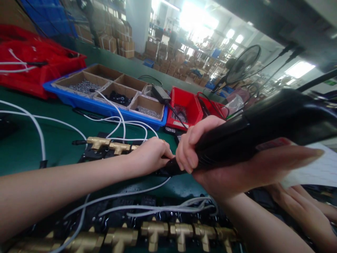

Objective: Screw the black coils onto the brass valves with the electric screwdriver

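My right hand (223, 179) is wrapped round the body of a black electric screwdriver (234, 131), which tilts down to the left. Its narrow front end reaches the fingertips of my left hand (151, 154). The left fingers are pinched together there; what they hold is hidden. Just beyond my left wrist, brass tee fittings (98, 143) sit in a row on a black part (91, 153) on the green bench (61, 140). White tubes (123, 121) run behind them. Where the screwdriver's bit touches is out of sight.
A blue tray (105, 111) with cardboard compartments holds screws and small black parts. Red bins (181, 121) stand right of it, a red crate (34, 84) at left. More brass tee fittings (154, 230) line the front. Another person's hand (302, 211) is at right, near white paper (316, 168).
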{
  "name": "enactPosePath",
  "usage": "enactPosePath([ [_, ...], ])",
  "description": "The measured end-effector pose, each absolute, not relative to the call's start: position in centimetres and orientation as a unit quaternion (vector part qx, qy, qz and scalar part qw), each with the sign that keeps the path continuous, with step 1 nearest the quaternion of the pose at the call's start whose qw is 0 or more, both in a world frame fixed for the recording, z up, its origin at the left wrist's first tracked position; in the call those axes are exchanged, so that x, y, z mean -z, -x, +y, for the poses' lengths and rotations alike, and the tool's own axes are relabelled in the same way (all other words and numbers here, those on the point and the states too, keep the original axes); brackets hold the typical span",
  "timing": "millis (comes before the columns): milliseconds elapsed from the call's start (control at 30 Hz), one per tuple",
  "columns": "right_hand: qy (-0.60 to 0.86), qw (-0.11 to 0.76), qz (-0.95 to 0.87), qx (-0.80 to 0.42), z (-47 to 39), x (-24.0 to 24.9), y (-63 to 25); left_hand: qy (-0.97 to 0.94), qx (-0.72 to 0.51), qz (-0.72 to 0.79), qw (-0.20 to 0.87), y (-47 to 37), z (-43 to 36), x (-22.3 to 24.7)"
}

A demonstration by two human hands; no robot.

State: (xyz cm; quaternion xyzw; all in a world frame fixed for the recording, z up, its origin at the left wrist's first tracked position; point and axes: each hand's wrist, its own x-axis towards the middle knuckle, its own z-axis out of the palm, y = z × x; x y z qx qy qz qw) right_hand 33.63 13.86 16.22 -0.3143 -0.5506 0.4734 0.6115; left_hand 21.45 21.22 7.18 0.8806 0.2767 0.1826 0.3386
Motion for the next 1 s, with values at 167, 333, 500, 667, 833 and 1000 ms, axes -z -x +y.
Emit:
enactPosePath([
  [167,0.308,0.629,-0.528,-0.48,13.9,-16.0,-33.6,-0.882,-0.172,0.281,0.336,-21.5,21.0,-8.0],
  [333,0.292,0.63,-0.537,-0.479,14.1,-15.4,-33.8,-0.882,-0.168,0.285,0.336,-21.5,20.8,-8.2],
  [500,0.321,0.629,-0.531,-0.467,14.0,-16.0,-33.7,-0.883,-0.157,0.284,0.338,-21.5,21.0,-8.2],
  [667,0.338,0.613,-0.544,-0.462,13.8,-16.5,-33.6,-0.885,-0.158,0.279,0.337,-21.5,21.3,-8.0],
  [833,0.331,0.625,-0.54,-0.455,13.8,-16.2,-33.6,-0.882,-0.155,0.275,0.35,-21.5,21.1,-8.1],
  [1000,0.331,0.658,-0.504,-0.451,14.2,-15.4,-33.3,-0.881,-0.156,0.272,0.354,-21.3,20.9,-8.3],
])
